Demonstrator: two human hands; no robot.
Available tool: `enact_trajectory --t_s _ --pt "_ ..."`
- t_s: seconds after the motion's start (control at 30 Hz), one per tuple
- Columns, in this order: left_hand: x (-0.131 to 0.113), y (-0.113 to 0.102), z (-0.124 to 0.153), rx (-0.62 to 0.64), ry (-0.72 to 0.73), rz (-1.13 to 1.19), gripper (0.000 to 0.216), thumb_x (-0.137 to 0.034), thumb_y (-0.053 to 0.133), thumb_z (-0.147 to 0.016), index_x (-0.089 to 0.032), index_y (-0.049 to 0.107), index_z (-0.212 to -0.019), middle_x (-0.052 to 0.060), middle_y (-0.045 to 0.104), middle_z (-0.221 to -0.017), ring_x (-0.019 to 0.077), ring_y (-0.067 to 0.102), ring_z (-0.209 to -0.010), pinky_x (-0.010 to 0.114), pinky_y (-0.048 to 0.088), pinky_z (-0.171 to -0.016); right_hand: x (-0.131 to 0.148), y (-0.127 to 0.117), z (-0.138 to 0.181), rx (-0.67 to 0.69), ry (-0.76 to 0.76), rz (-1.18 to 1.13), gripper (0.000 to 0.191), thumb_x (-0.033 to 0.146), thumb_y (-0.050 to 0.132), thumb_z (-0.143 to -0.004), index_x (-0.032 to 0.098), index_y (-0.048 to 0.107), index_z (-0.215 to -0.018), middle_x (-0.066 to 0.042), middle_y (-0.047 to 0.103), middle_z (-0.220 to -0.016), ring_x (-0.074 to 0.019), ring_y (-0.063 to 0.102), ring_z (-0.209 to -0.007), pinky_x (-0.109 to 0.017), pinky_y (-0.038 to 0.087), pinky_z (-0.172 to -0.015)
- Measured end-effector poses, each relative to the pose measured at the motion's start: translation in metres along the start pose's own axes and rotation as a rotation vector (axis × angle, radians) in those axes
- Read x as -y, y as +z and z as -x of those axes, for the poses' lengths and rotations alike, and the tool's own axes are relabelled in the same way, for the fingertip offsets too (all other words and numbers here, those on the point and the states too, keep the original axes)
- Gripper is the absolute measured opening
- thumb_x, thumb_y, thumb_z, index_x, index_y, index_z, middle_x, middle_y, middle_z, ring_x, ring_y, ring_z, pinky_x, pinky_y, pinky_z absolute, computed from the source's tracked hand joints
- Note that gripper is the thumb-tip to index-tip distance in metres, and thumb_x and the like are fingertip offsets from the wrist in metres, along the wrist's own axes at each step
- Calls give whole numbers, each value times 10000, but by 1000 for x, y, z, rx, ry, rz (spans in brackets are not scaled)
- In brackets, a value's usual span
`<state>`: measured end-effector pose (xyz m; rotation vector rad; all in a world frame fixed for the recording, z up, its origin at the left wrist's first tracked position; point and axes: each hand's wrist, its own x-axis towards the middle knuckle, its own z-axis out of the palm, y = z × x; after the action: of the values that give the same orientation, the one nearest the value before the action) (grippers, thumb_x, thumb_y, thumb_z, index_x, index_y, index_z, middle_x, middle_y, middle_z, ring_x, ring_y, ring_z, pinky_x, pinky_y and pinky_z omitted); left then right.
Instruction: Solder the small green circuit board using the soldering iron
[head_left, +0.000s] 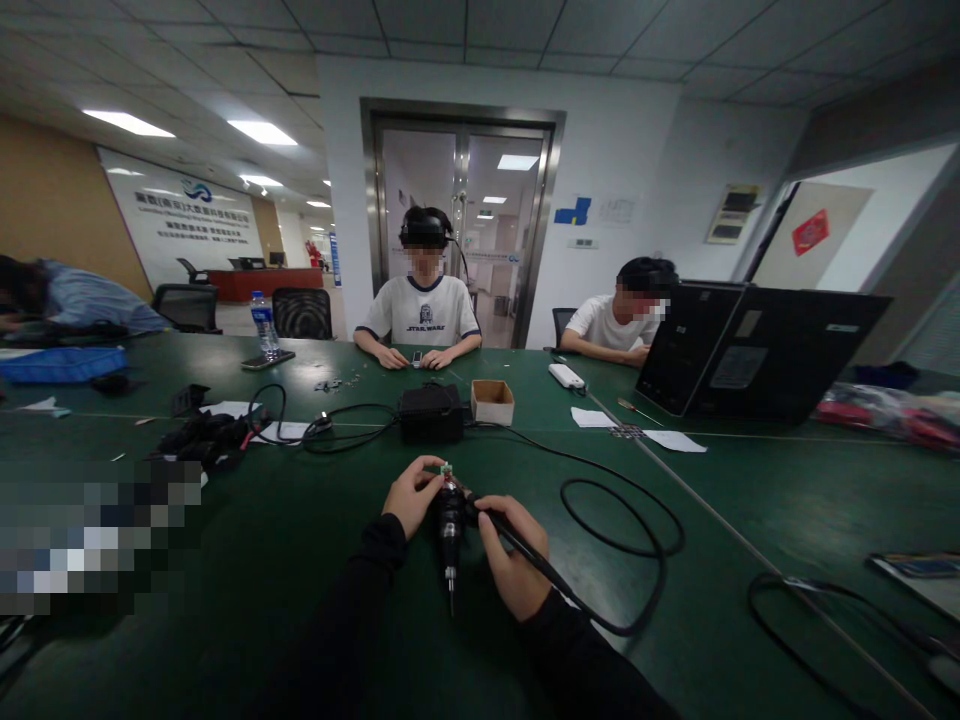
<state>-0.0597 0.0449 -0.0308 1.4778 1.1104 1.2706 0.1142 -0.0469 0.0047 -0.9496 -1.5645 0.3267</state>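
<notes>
Black-sleeved forearms are reaching in from the lower edge, and both hands are meeting on an electric screwdriver [451, 530] that is lying low over the green table [300, 560], its bit pointing back toward the wearer. Thumb and fingertips of the left hand [411, 497] are pinching the tool's far end, where a small green-and-red piece [446, 468] is sitting. The right hand [514, 558] is curling closed round the cable [622, 545] just where it is leaving the body. The tool is probably rigid, dense and smooth-shelled, so the barrel between the two sets of fingers looks like the soundest grip. The thin bit and the small piece appear delicate. The cable is judged limp yet springy, likely tugging sideways on the tool. Beyond the left fingertips, a black power box [431, 413] and a cardboard box [493, 401] are standing well apart from the hands. Outward of the right fingers the cable is looping across the cloth. Outward of the left fingers, bare cloth is running to a tangle of black leads [210, 435]. The near table edge is not showing.
</notes>
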Motion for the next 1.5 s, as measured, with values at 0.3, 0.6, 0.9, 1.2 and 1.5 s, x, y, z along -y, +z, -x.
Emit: enact_trajectory --t_s 0.3,0.6,0.9,1.2,1.5 --pt "-4 -1 3 -7 -18 -35 241 -315 598 -805 -227 595 -1029 41 743 -897 206 690 -871 359 481 -905 0 -1 0 -25 10 38 115 188 546 -857 202 660 -865 -40 695 -839 -183 665 -787 -285 523 -719" --pt "-7 -2 3 5 -17 -12 248 -303 601 -799 -210 597 -1029 52 740 -905 214 688 -898 369 474 -923 1 -1 1 -21 29 29 117 201 549 -858 204 666 -860 -44 696 -837 -191 664 -792 -296 522 -729" --pt "-1 -1 1 0 25 -9 264 -314 605 -787 -210 590 -1030 52 735 -885 210 684 -885 362 474 -908 1 0 0 10 7 19 115 186 549 -854 204 662 -858 -35 693 -817 -180 662 -769 -282 510 -718" --pt "-9 0 3 9 16 17 265 -308 609 -776 -205 589 -1020 47 730 -890 206 681 -897 345 474 -901 4 -1 0 -7 9 19 118 193 549 -846 204 666 -844 -39 695 -804 -184 661 -752 -290 523 -698" --pt "1 -1 1 -11 -31 -2 280 -367 622 -792 -211 597 -1023 54 739 -903 210 688 -875 352 480 -896 0 -1 1 -24 41 32 119 194 546 -852 203 664 -851 -46 701 -829 -189 665 -775 -294 534 -709"
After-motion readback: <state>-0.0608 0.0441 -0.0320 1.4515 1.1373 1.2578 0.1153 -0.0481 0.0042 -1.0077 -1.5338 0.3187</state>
